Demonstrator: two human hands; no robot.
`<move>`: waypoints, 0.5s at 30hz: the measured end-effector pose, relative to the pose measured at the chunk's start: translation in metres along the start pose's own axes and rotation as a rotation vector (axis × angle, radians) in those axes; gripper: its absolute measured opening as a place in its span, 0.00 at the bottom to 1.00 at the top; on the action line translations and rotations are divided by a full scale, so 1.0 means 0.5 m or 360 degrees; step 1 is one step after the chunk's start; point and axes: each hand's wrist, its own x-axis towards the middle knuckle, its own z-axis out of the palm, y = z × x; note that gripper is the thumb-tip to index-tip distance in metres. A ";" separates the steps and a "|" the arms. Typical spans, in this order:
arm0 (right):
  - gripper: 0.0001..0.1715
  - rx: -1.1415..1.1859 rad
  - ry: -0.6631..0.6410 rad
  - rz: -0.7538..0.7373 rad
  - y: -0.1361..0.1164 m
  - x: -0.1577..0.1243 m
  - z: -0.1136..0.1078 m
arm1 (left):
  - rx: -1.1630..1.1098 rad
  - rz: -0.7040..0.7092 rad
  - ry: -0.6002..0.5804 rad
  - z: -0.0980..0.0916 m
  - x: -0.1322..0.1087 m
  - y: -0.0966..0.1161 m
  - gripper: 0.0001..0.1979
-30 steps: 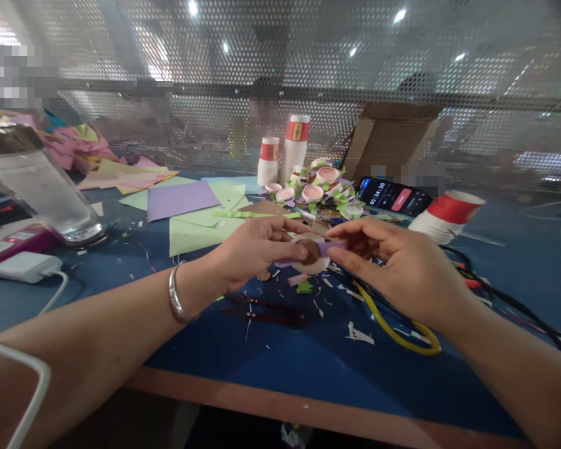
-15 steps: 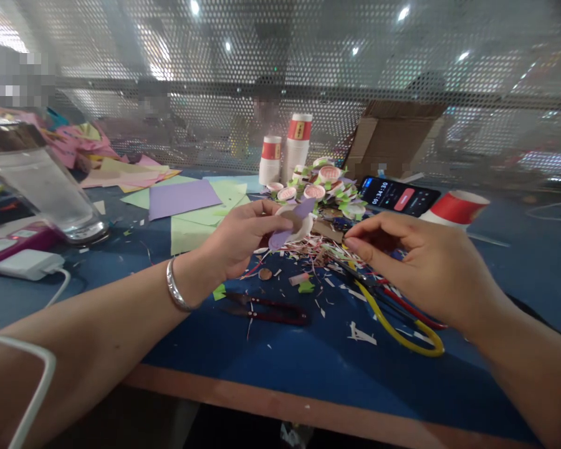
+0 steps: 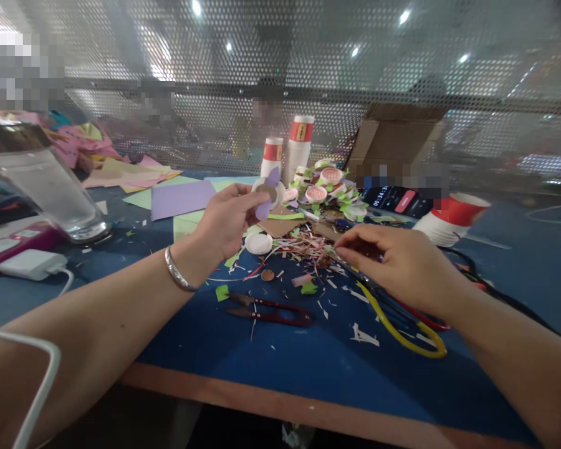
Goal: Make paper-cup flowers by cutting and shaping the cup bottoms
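Between the thumb and fingers of my left hand is a white paper disc with a purple paper strip across it. My right hand is closed, thumb and fingertips together above the paper scraps; anything between them is too small to make out. A round white piece lies on the table below my left hand. Small dark red snips lie nearer the front edge. Yellow-handled scissors rest partly under my right hand.
Decorated paper pieces are heaped behind the scraps, near stacked cups. A phone and a red-white cup stack stand at right. At left are coloured sheets, a glass jar and a power strip.
My left hand has lifted the disc and purple strip up and left, uncovering the round white piece. My right hand has shifted slightly left and down.
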 end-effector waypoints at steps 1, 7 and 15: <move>0.11 -0.0002 -0.0069 -0.0016 -0.002 0.006 0.006 | -0.0009 0.0008 0.0032 -0.002 0.004 -0.001 0.11; 0.11 -0.0243 -0.0331 -0.0377 -0.046 0.053 0.043 | -0.0063 -0.0017 0.0118 -0.006 0.015 -0.007 0.12; 0.13 -0.0561 -0.0414 -0.0550 -0.101 0.136 0.106 | -0.0050 -0.0071 0.0062 -0.013 0.020 -0.014 0.12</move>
